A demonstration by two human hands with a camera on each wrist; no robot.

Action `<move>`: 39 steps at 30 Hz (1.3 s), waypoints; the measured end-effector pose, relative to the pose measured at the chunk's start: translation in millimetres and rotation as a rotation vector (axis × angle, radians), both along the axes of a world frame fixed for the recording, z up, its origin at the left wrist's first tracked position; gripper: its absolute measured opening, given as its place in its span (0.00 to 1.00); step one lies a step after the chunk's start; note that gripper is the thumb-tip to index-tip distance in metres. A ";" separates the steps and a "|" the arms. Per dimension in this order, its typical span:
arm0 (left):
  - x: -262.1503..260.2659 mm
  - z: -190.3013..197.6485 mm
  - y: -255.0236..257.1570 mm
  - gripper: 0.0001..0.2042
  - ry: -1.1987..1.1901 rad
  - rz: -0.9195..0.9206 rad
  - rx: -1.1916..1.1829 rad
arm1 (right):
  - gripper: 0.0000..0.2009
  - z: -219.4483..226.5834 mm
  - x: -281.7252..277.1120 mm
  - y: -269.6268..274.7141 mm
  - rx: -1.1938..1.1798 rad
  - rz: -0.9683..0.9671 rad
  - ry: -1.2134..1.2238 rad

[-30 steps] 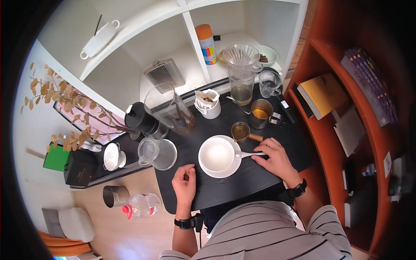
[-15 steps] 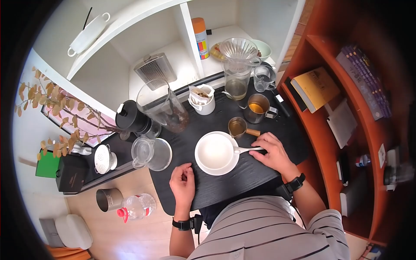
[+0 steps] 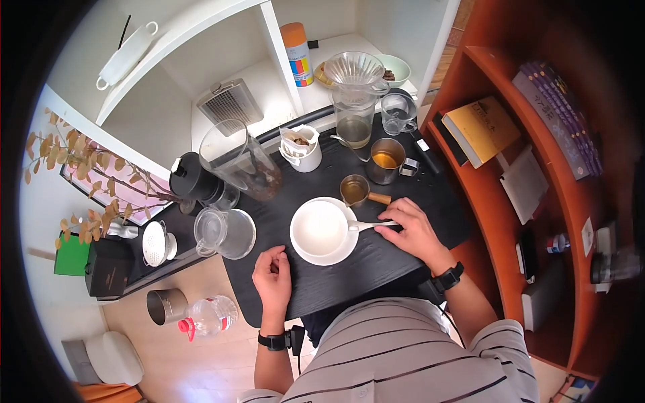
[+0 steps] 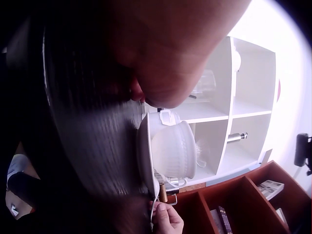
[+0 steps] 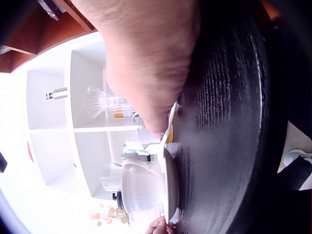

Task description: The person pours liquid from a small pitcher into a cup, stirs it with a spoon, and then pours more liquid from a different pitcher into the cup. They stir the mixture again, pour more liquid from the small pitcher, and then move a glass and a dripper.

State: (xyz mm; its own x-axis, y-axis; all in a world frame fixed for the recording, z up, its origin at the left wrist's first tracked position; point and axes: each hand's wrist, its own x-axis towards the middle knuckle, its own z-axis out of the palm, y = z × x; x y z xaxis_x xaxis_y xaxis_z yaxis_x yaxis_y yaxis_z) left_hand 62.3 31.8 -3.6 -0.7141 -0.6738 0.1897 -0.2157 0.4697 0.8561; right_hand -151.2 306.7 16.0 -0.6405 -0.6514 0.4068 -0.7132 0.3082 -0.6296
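A white cup (image 3: 321,229) stands on a white saucer (image 3: 329,260) near the front of the black table. At the saucer's right side lies a white spoon (image 3: 371,225), its handle pointing right. The fingers and thumb of my right hand (image 3: 411,232) pinch the end of that handle; the right wrist view shows the spoon (image 5: 170,122) running up under the hand. My left hand (image 3: 271,279) rests at the table's front edge, left of the saucer, its fingers loosely curled and holding nothing. Behind the saucer sits a small metal pot (image 3: 354,191) with a wooden handle.
Farther back stand a metal mug (image 3: 385,161) of amber liquid, a glass dripper (image 3: 356,74) on its server, a white canister (image 3: 300,149) and a tall glass vessel (image 3: 245,161). A glass jug (image 3: 232,233) is at the left edge. A red-brown bookshelf (image 3: 494,195) borders the right.
The whole head view has shifted slightly, so the table's things sit farther left and up in it. Both hands keep their places, the right one still holding the spoon handle.
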 end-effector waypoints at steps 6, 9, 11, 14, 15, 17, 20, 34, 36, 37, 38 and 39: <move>-0.5 -4.5 1.1 0.06 0.029 0.021 0.003 | 0.11 -1.2 -1.3 1.1 -0.026 0.011 -0.015; -0.7 -3.9 3.6 0.06 0.017 0.050 0.023 | 0.09 -2.4 -3.2 2.3 -0.042 0.025 -0.038; -0.7 -4.6 3.0 0.06 0.014 0.048 0.001 | 0.09 -4.7 -4.1 2.8 -0.049 0.037 -0.044; -0.9 -3.4 4.2 0.06 -0.004 0.067 0.018 | 0.08 -5.7 -7.1 2.8 -0.072 0.049 -0.055; -1.5 -1.0 5.2 0.06 -0.007 0.068 0.024 | 0.08 -5.3 -7.7 3.0 -0.087 0.050 -0.062; -2.5 -1.0 6.5 0.06 -0.022 0.085 0.029 | 0.08 -3.6 -8.5 4.0 -0.089 0.061 -0.077; -2.2 -5.4 4.8 0.06 -0.028 0.092 0.043 | 0.08 -3.4 -9.6 4.8 -0.098 0.062 -0.096; -2.8 -8.0 0.4 0.06 -0.033 0.082 0.103 | 0.06 -7.3 -9.8 6.3 -0.175 0.026 -0.130; -3.5 -5.6 -0.9 0.06 -0.086 0.066 0.079 | 0.05 -7.0 -11.0 8.0 -0.226 -0.018 -0.166; -4.5 -5.2 -0.2 0.06 -0.086 0.065 0.082 | 0.05 -6.3 -11.0 9.3 -0.232 -0.049 -0.168; -6.0 -5.6 1.1 0.06 -0.065 0.079 0.069 | 0.05 -5.8 -10.8 10.4 -0.228 -0.048 -0.167; -7.9 -5.2 2.4 0.05 -0.045 0.094 0.057 | 0.05 -5.4 -10.5 11.5 -0.210 -0.102 -0.218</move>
